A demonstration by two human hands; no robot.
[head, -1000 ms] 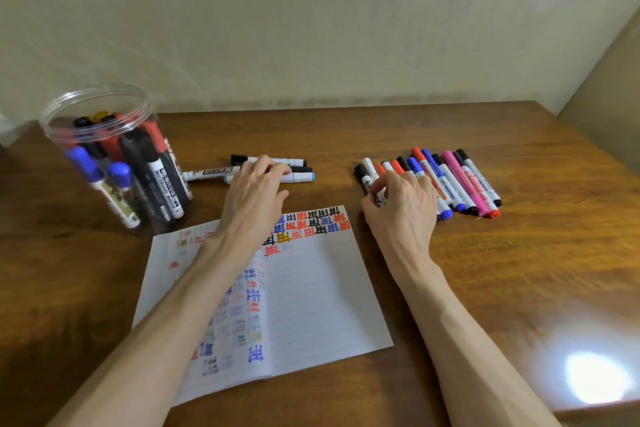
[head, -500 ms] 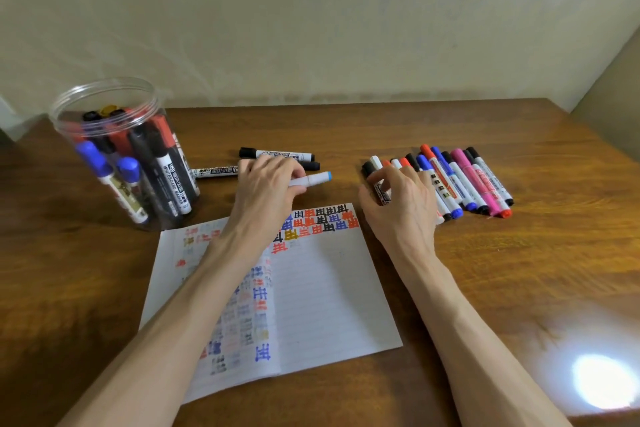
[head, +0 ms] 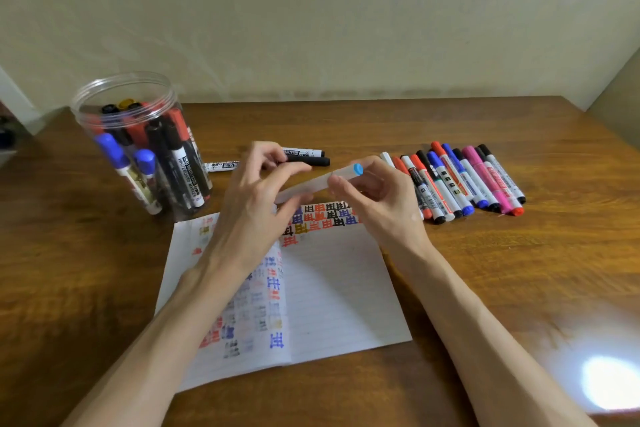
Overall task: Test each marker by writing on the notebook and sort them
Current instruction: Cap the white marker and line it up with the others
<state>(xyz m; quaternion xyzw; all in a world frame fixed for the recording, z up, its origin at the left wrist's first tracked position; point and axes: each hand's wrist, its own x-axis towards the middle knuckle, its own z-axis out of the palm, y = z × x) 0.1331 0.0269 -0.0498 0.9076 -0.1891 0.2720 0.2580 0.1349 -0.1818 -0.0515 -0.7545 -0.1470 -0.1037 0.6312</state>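
Above one notebook (head: pixel 339 288): left hand (head: pixel 252 201), right hand (head: pixel 379 199) hold one marker (head: pixel 310 185).

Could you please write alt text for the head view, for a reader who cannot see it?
The left hand and right hand hold a white, blue-capped marker above an open notebook of coloured test marks. A row of markers lies to the right; a clear jar of markers stands left.

Blurred white marker (head: pixel 304 186), partly behind fingers (head: pixel 341 182)
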